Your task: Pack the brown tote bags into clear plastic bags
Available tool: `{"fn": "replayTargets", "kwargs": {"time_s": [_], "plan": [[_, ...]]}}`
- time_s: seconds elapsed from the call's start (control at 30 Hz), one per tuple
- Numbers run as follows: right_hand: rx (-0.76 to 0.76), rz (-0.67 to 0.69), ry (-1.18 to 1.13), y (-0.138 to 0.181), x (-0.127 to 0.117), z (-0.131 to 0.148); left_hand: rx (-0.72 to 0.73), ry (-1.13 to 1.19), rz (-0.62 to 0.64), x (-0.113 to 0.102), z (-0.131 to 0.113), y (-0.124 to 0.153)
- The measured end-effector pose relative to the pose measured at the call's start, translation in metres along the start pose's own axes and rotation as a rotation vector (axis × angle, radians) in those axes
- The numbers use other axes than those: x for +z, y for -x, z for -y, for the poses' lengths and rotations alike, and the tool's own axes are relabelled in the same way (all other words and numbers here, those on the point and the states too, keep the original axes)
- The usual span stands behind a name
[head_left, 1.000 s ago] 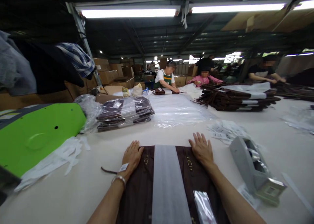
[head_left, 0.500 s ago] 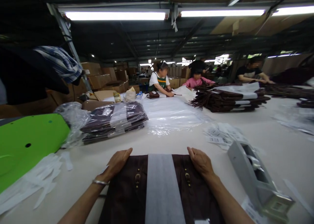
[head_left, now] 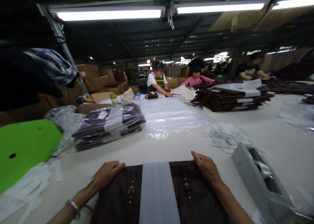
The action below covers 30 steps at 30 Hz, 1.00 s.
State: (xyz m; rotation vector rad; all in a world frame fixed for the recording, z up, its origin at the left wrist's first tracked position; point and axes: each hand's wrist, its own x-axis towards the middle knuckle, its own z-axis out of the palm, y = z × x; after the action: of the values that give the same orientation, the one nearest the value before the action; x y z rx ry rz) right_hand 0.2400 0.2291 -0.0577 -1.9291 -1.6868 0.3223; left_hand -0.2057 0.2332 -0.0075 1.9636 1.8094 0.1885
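A flat dark brown bag point(head_left: 117, 197) with small brass buckles and a white foam strip point(head_left: 157, 194) down its middle lies on the table in front of me. My left hand point(head_left: 105, 175) grips its far left corner, fingers curled over the edge. At the far right corner my right hand point(head_left: 207, 169) does the same, fingers bent round the edge. A metal bangle sits on my left wrist.
A grey tape dispenser point(head_left: 260, 178) stands at the right, with loose white labels point(head_left: 227, 135) beyond it. A plastic-wrapped bag bundle point(head_left: 110, 122) and clear plastic sheets point(head_left: 171, 116) lie ahead. A green panel point(head_left: 24, 148) sits left. Stacked brown bags point(head_left: 230, 99) and other people working are at the far end.
My hands went from lying flat with fingers spread on the bag's far edge to curling round its two far corners. The view has shifted, and the bag sits lower in the frame.
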Motion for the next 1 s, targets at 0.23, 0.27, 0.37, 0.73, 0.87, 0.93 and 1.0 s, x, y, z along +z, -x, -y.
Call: {"fn": "replayTargets", "kwargs": {"time_s": [0.23,0.27,0.37,0.73,0.87,0.93,1.0], "plan": [[0.092,0.073,0.221,-0.001,0.001,0.01,-0.015,-0.689,0.027,0.018,-0.024,-0.013],[0.09,0.081,0.227,-0.001,0.001,0.011,-0.008,-0.725,0.035,0.018,-0.025,-0.014],[0.1,0.086,0.224,-0.002,0.002,0.011,-0.035,-0.782,0.033,0.016,-0.022,-0.013],[-0.095,-0.314,0.153,-0.009,0.028,-0.008,0.433,-0.627,-0.324,0.003,-0.161,-0.185],[-0.117,-0.323,0.15,-0.011,0.038,-0.017,0.389,-0.552,-0.299,0.04,-0.215,-0.249],[-0.117,-0.314,0.149,-0.011,0.039,-0.019,0.331,-0.528,-0.255,0.057,-0.218,-0.261],[-0.118,-0.304,0.145,-0.011,0.039,-0.019,0.275,-0.517,-0.227,0.066,-0.212,-0.265]]}}
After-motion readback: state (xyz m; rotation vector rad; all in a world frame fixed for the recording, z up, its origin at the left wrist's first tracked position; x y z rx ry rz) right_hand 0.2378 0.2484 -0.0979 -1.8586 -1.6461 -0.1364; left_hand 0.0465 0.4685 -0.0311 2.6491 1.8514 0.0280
